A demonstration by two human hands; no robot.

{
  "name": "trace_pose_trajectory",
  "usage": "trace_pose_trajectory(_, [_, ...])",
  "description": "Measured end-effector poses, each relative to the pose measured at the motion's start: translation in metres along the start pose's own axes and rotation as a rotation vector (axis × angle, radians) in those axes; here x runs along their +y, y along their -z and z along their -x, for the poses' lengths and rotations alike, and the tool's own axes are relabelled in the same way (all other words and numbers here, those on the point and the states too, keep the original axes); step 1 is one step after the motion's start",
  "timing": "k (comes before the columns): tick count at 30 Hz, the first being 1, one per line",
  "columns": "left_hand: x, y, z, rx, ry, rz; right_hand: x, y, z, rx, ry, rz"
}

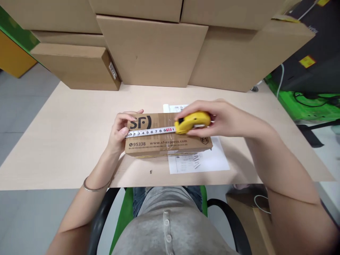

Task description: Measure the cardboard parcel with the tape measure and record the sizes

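Observation:
A brown cardboard box (pixel 156 144) with SF lettering and clear packing tape lies on the table in front of me. My right hand (pixel 212 115) is wrapped round a yellow tape measure (pixel 195 122) over the box's right half. Its white blade (pixel 148 132) runs out leftward across the box top, numbers showing up to just past 10. At the box's left end, my left hand (pixel 120 129) is closed on the blade's end, thumb pressing at the box edge. Under the box is a printed white sheet (pixel 215 159), partly covered.
Several large cardboard boxes (pixel 151 53) stand along the table's (pixel 66 141) back edge, with a smaller labelled box (pixel 79 67) at the back left. Dark equipment (pixel 302 46) and cables are at the right. A green chair with black armrests (pixel 228 216) surrounds me.

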State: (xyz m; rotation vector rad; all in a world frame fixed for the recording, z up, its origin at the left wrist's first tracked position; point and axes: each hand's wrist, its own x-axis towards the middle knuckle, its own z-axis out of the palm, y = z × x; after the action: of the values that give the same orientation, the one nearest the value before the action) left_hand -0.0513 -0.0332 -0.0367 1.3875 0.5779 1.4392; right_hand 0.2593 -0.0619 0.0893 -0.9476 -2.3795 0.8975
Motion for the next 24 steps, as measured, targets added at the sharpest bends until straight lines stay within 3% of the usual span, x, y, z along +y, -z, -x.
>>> trace_pose_trajectory(4, [0.0, 0.005, -0.003, -0.046, -0.038, -0.019, 0.023, 0.024, 0.048, 0.112, -0.111, -0.006])
trace_pose_trajectory(9, [0.001, 0.004, -0.003, -0.093, -0.033, 0.019, 0.034, 0.026, 0.08, 0.155, -0.172, 0.016])
trace_pose_trajectory(17, [0.002, 0.001, -0.005, -0.11, -0.048, 0.045, 0.037, 0.014, 0.083, 0.212, -0.157, -0.022])
trace_pose_trajectory(24, [0.002, 0.002, -0.007, -0.115, -0.05, 0.034, 0.029, 0.02, 0.083, 0.189, -0.132, 0.001])
